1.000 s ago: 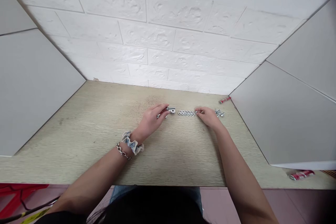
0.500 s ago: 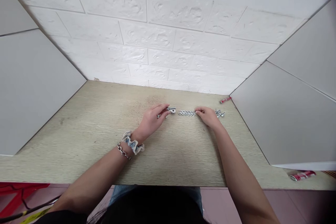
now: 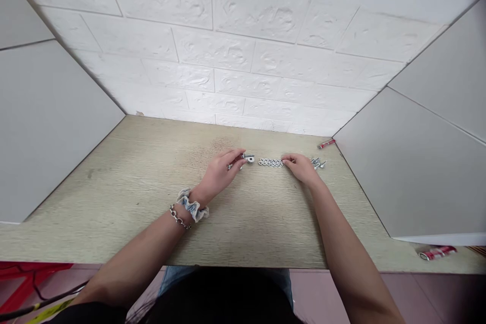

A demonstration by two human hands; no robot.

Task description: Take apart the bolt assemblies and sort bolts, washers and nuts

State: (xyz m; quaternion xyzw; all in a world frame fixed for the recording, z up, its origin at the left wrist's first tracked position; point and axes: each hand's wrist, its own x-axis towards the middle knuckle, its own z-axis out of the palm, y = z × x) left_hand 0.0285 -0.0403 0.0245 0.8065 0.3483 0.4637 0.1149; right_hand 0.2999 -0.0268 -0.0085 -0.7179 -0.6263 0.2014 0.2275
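Note:
My left hand (image 3: 218,174) is closed in a pinch around a metal bolt (image 3: 249,156), whose shank points right from the fingertips. A washer (image 3: 251,160) lies just below that bolt, and other small metal pieces are partly hidden under the fingers. Hex nuts (image 3: 270,162) lie to the right in two neat rows. At the right end of those rows, my right hand (image 3: 302,168) has its thumb and forefinger pinched on a nut, mostly covered by the fingertips. Several loose bolts (image 3: 320,163) lie in a small pile just beyond the right hand.
A red battery (image 3: 325,145) lies by the back right corner of the wooden tabletop (image 3: 152,162), and another red battery (image 3: 437,253) near the front right edge. A white brick-pattern wall (image 3: 233,55) closes the back. Grey panels stand on the left (image 3: 56,126) and right (image 3: 425,162).
Both hands hold nearly the same positions and grips. The view has shifted very slightly.

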